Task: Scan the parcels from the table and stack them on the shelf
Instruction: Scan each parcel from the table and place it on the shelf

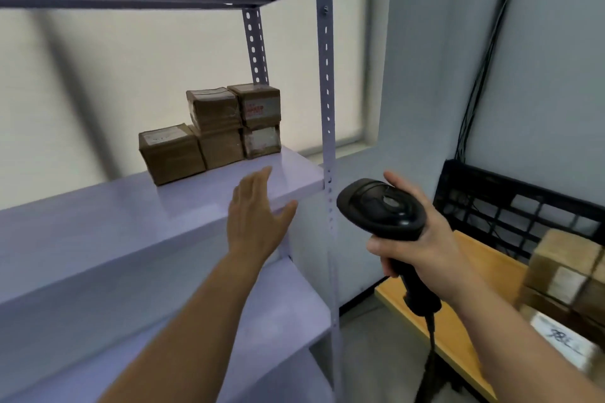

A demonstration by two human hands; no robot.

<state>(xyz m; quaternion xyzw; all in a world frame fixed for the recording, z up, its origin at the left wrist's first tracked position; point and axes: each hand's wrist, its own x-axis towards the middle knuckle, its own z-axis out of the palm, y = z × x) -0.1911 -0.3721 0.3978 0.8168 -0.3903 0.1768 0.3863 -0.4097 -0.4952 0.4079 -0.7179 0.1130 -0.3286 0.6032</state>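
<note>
The person is standing at the metal shelf (98,222), and five brown parcels are sitting on it toward its far right end: three in a bottom row (170,154) and two more (212,108) resting on top of the middle and right ones, so the left parcel of the row is carrying nothing yet. The left hand (255,209) is reaching out over the near edge of the shelf with its fingers straight and close together and the thumb spread to the side; it is holding nothing, and whether it is touching the shelf surface cannot be told. It is hanging near the stack but apart from it. The right hand (422,239) is wrapping its fingers round the handle of a black scanner (383,206), keeping it upright to the right of the shelf post, with its cable (430,337) trailing down. Low at the far right, more brown parcels (569,271) are waiting in a blurred pile on the wooden table (458,321), in front of a black crate (510,206). Judging from this, the task is well under way but not finished: five parcels are looking placed, while several on the table are remaining to be scanned and carried over. The empty left hand is suggesting a moment between parcels, with the next one likely coming from the table.
</note>
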